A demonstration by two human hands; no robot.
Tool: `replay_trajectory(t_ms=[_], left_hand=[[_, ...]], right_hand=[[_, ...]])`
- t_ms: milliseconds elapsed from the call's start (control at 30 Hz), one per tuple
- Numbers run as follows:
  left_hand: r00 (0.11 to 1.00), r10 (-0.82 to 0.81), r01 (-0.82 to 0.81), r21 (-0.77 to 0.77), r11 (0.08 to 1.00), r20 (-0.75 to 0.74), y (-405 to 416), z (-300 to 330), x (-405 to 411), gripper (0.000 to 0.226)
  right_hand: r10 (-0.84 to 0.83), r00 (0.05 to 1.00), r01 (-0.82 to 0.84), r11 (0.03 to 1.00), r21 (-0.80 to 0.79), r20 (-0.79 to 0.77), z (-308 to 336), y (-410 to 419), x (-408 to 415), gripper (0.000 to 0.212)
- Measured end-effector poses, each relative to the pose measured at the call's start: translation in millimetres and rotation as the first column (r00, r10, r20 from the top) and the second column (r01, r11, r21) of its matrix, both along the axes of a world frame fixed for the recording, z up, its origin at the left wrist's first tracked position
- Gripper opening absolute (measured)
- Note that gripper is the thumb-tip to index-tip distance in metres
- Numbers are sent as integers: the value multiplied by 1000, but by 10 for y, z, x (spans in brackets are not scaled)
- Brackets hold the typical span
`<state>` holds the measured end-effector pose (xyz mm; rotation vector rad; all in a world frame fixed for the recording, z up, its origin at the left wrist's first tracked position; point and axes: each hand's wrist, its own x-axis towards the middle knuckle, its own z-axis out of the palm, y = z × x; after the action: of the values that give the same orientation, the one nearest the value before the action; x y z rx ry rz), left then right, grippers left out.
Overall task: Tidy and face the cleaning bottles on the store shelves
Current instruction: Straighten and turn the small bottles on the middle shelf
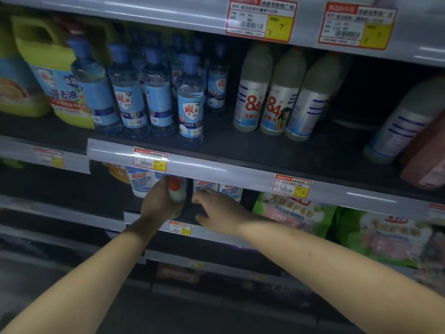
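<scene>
Lower shelf [154, 219]: left hand [159, 201] grips red-capped white bottle [177, 190], apparently turning its label forward; right hand [216, 210], fingers loose, reaches toward neighbouring white bottles [231, 190].

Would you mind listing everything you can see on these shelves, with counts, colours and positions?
Clear bottles: at least eight, blue caps and labels, middle shelf, centre-left.
84 disinfectant bottles: three, white, middle shelf centre; a similar fourth leans far right.
Yellow-green jugs: two, middle shelf left.
White bottles: several, lower shelf.
Red-capped bottle: one, white, lower shelf.
Green bags: two, lower shelf right.
Left hand: grips the red-capped bottle.
Right hand: reaches beside it, fingers relaxed.
</scene>
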<state>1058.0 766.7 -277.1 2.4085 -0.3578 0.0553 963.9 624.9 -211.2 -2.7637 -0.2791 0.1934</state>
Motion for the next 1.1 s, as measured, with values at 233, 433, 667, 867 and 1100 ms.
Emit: replay_trajectory(t_ms=[233, 433, 667, 867, 1100], left_hand=[[961, -258, 256, 35, 966, 100, 79, 321, -359, 49], [907, -412, 413, 8, 911, 93, 202, 999, -710, 60], [864, -462, 498, -210, 841, 201, 31, 1853, -861, 56], [812, -484, 575, -306, 759, 326, -224, 2495, -830, 51], [801, -414, 508, -127, 852, 432, -714, 2598, -698, 59]], right_hand=[[-26, 996, 23, 999, 38, 89, 151, -30, 53, 21], [-1, 999, -3, 991, 137, 34, 604, -164, -109, 22], [-38, 998, 23, 957, 291, 47, 1270, -413, -224, 36], [-32, 975, -59, 914, 401, 218, 1760, -698, -389, 39], [-223, 922, 89, 917, 389, 316, 1744, -933, -397, 50]])
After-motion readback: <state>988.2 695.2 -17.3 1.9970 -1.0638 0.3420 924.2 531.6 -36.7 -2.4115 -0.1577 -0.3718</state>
